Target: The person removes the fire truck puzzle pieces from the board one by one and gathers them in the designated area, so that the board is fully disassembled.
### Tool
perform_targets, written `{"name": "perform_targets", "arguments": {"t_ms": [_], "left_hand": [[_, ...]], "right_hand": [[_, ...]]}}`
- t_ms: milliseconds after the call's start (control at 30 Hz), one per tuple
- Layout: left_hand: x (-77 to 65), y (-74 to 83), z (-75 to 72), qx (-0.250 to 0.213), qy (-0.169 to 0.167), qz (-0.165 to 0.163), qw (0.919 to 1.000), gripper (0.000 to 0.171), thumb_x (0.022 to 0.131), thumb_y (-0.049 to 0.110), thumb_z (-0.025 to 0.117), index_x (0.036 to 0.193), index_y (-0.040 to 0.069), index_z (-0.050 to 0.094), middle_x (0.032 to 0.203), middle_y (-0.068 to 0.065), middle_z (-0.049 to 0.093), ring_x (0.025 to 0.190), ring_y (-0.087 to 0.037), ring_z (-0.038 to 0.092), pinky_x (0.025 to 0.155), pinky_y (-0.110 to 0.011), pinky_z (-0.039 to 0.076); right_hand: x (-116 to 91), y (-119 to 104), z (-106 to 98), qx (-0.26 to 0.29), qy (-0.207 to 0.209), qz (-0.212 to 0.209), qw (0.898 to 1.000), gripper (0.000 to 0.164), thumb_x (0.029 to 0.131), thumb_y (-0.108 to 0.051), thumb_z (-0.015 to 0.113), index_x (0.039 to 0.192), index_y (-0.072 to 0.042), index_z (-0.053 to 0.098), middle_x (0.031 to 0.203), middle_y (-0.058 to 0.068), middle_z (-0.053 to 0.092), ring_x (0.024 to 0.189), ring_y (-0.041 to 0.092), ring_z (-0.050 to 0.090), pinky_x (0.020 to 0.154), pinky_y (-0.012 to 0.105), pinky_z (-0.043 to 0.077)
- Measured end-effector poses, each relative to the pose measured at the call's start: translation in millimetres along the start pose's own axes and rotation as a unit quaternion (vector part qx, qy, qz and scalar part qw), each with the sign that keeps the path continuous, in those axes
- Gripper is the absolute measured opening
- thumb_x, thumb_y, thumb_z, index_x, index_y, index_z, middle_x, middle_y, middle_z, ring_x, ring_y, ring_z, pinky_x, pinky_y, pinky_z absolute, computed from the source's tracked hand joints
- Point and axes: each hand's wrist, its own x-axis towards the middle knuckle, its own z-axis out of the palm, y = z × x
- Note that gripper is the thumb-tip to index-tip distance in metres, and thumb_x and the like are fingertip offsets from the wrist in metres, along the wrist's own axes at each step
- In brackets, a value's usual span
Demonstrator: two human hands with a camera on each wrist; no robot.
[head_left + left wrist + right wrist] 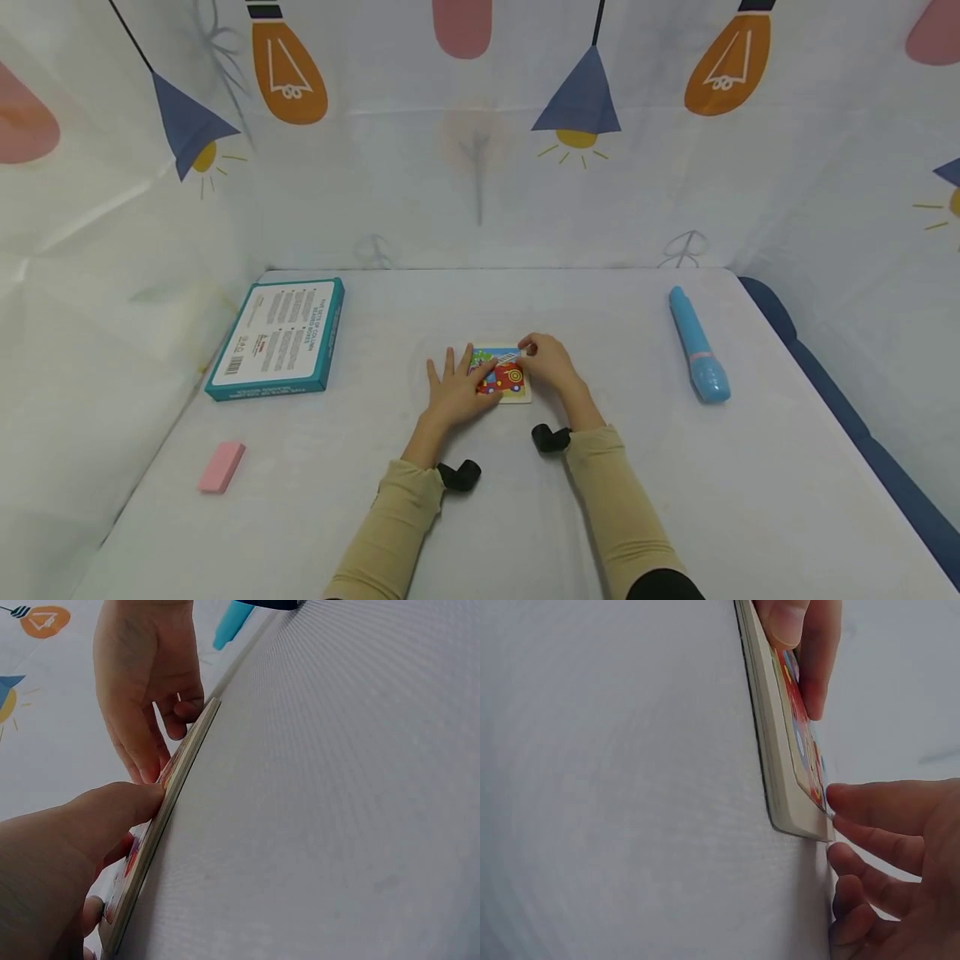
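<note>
A small picture board (512, 379) with a red vehicle on a colourful scene lies on the white table. Its pale border and thick layered edge show in the right wrist view, with the picture set inside. My left hand (455, 395) rests flat over its left part, fingers spread and thumb along the near edge. At the far right corner is my right hand (551, 364). Its thumb and a finger pinch at the picture's edge there, other fingers loosely bent beside the board. The left fingers hide part of the picture.
A teal box (273, 337) with a white printed label stands at the left of the table. Nearer on that side lies a pink block (222, 467). To the right is a light blue pen-like tool (697, 346). A lamp-patterned white sheet (480, 192) surrounds the table.
</note>
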Motion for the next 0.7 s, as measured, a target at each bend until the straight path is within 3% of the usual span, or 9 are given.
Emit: {"name": "perform_targets", "arguments": {"t_ms": [700], "left_hand": [[0.7,-0.4,1.1,0.004,0.0,-0.002,1.0,0.063,0.084,0.058,0.051,0.141,0.034,0.038,0.154,-0.01,0.013,0.139,-0.04,0.002,0.103,-0.064,-0.007]], "right_hand": [[2.4,0.8,3.4,-0.022,0.006,0.008,1.0,0.025,0.08,-0.016,0.067,0.103,-0.005,0.065,0.092,0.011,0.057,0.081,0.022,0.051,0.071,0.035,0.043]]}}
